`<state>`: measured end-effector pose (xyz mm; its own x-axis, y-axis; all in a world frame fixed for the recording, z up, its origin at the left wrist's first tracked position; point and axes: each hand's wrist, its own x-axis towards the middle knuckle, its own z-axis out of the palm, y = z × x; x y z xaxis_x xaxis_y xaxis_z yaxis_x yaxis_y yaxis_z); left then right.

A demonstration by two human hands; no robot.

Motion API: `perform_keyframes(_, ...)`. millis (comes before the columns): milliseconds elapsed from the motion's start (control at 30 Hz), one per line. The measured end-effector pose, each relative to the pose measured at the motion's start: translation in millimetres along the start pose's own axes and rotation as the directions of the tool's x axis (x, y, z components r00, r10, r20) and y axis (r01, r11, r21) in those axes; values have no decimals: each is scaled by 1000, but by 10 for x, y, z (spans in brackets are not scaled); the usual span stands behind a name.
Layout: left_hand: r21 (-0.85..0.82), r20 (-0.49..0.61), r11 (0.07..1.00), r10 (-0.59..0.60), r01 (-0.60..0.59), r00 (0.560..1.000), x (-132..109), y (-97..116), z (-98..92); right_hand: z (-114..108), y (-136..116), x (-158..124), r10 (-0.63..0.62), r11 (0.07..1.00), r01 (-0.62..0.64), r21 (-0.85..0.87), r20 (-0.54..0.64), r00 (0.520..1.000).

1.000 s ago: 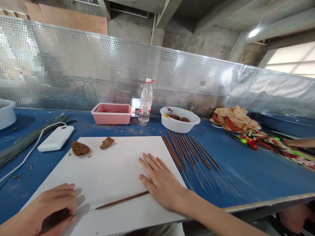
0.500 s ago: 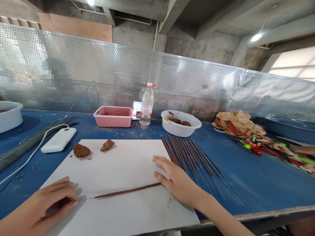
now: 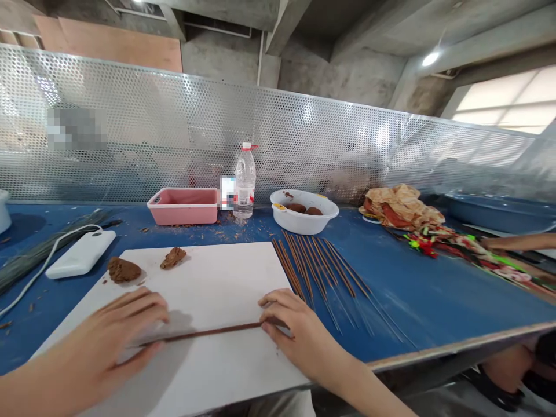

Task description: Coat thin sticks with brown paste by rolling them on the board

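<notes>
"What's at the far left?"

"A bundle of thin grey-green sticks (image 3: 43,252), then a white power bank (image 3: 80,253) with its cable, both on the blue table (image 3: 412,307)."

"And the board?"

"A white board (image 3: 208,278) carries two lumps of brown paste (image 3: 124,269) near its far left corner. A thin paste-coated stick (image 3: 204,335) lies across its near half."

"Where is that against the hands?"

"Under both. The left hand (image 3: 95,347) lies palm down over the stick's left end, fingers slightly curved. The right hand (image 3: 299,330) has its thumb and fingertips on the right end. Whether either closes around it, I can't tell."

"Any readable writing?"

"None. The water bottle (image 3: 244,188) just right of the pink tray (image 3: 182,207) has a label too small to read."

"Further right?"

"A white bowl (image 3: 304,211) of brown paste balls, a fanned row of coated sticks (image 3: 313,272) nearer, a heap of cloth (image 3: 402,205), and a co-worker's forearm (image 3: 521,242)."
</notes>
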<state>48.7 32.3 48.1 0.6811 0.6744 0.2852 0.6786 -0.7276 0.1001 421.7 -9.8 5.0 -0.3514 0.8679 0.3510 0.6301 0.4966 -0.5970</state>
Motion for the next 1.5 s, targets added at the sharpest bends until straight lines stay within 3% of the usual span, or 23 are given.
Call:
perform_keyframes(33,-36,84,999,23,-20,996,156,180,18,2,-13,-1,0,1000,0,5,-7,1000)
perform_keyframes(133,-146,157,988,75,-51,985,580,619,140,8,-44,-6,50,999,-50,22,-11,999)
perform_keyframes(233,-209,180,976,95,-56,979,870,831,322,14,-53,4,88,992,-85,93,-26,996)
perform_keyframes(367,-275,171,960,105,-55,980,1021,837,539,3,-42,29,54,976,-39,214,-62,997)
perform_keyframes(600,-295,69,930,251,-221,965,982,732,756,7,-40,31,30,973,-21,232,-39,999)
perform_keyframes(800,-261,64,930,282,-257,957,970,697,770,-61,29,17,29,986,-14,169,-86,996)
perform_keyframes(967,-227,97,938,291,-263,952,979,680,713,-162,85,110,131,983,-111,150,-138,982)
perform_keyframes(1200,-178,129,944,302,-277,945,964,722,724,39,71,736,102,983,-96,157,-29,994)
perform_keyframes(1500,-40,67,950,313,-311,947,846,720,914,719,-124,1787,-38,991,12,134,199,979)
